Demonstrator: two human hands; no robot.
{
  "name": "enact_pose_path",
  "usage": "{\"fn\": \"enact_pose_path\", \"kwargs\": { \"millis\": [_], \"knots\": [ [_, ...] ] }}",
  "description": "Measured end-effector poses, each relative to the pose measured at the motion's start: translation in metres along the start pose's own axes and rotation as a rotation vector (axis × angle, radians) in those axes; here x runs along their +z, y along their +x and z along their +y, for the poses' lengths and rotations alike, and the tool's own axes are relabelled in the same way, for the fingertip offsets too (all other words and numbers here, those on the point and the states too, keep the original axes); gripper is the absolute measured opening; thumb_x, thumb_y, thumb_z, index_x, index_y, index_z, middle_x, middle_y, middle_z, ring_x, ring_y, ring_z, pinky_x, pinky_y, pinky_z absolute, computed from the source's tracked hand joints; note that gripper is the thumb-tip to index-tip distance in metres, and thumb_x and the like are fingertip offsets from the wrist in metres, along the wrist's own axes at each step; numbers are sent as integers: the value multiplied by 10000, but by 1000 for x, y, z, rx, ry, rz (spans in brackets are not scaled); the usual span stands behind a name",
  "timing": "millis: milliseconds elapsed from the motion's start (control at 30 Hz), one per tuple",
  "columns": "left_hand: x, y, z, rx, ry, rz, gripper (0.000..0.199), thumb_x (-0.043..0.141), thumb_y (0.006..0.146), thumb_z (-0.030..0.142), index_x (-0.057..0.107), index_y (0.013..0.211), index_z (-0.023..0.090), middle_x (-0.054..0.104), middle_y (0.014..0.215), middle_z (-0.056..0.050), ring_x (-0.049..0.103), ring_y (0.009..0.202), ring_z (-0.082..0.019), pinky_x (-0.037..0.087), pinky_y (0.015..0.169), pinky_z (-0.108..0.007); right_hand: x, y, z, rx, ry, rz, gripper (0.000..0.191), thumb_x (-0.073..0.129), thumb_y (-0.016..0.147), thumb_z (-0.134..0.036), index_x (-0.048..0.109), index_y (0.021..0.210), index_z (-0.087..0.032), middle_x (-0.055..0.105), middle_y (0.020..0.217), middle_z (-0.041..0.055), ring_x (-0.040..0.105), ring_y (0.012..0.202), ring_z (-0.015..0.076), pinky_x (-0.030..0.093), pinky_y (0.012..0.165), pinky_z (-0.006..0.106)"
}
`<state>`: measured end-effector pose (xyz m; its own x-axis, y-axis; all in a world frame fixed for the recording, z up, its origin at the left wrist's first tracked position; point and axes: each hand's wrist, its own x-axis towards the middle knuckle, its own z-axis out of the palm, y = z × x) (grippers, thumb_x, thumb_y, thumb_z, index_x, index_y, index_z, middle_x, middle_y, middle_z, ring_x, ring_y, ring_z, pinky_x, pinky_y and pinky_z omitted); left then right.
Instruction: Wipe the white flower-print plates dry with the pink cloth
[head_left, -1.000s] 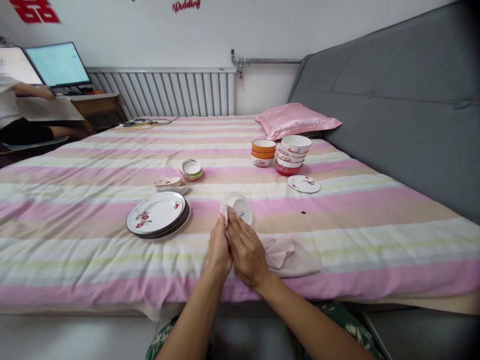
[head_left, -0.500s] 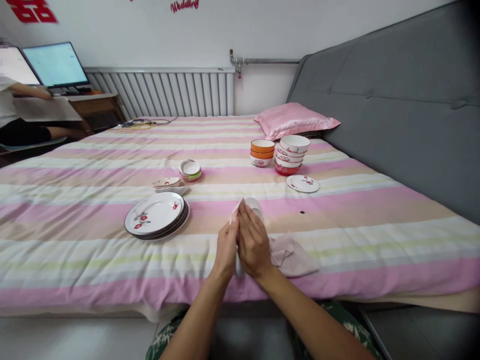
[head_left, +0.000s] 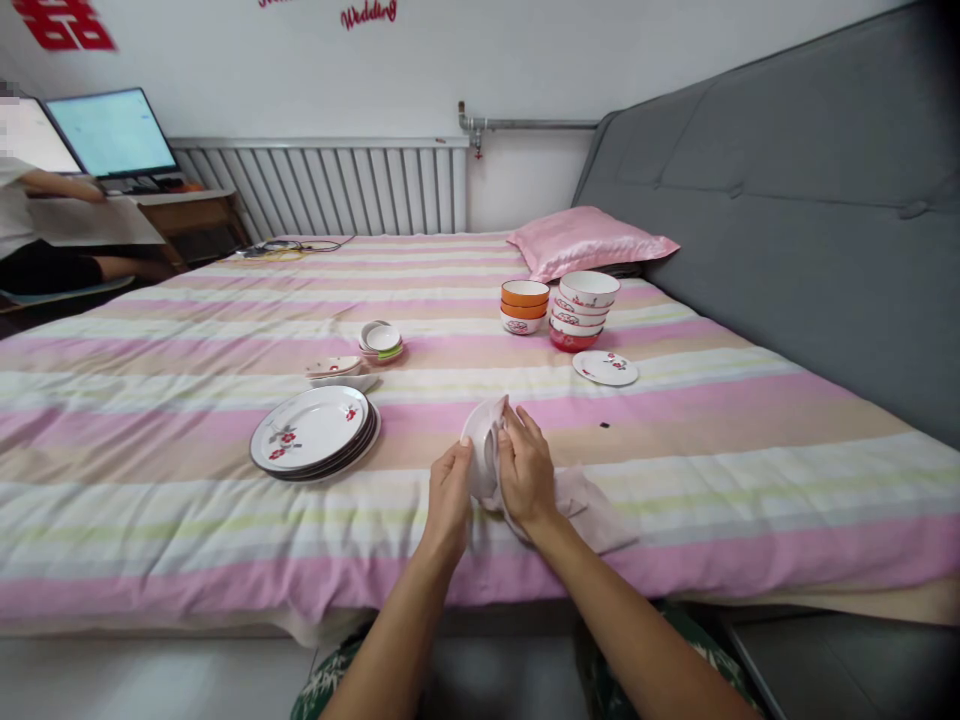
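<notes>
Now both hands [head_left: 487,480] apart, clamped on opposite sides of the white dish [head_left: 480,452], previously palm to palm.

A bedroom in a home, most likely — a wide bed [head_left: 420,290] with striped bedding, a pink pillow [head_left: 590,243] and a padded grey headboard [head_left: 787,190]. Monitors [head_left: 112,133] share the room.

The pillow [head_left: 592,242] has a glossy, satin-like surface; the plates [head_left: 311,428] look smooth and shiny, the headboard [head_left: 780,170] matt, the rag [head_left: 592,512] soft cloth.
</notes>
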<state>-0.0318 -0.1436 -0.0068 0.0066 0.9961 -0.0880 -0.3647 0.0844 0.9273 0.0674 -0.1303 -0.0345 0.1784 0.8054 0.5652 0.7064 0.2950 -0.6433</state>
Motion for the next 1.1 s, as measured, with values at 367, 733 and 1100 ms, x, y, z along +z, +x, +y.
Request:
{"fn": "enact_pose_path", "kwargs": {
  "millis": [367,733,1100],
  "knots": [
    [-3,6,0,-112,-139,182,308,642,681,396,655,789,107,648,672,-26,564,585,-122,406,526,-210,9,-11,4,56,78,0,471,344,882,-197,392,1349,-157,454,1355,110,410,1264,207,366,1034,420],
    [-3,3,-1,-59,-110,119,297,597,754,355,667,907,111,696,833,-79,630,741,-166,465,672,-253,5,-16,-12,-205,4,-92,425,339,904,-183,448,1308,-107,482,1324,128,416,1259,208,396,1025,403],
    [-6,11,-3,-23,-280,195,219,568,800,279,661,859,90,703,835,-94,658,776,-164,493,768,-273,-3,-23,-20,-360,-19,-63,346,408,879,-162,582,1177,-161,616,1178,80,544,1139,182,467,934,345]
  ]
}}
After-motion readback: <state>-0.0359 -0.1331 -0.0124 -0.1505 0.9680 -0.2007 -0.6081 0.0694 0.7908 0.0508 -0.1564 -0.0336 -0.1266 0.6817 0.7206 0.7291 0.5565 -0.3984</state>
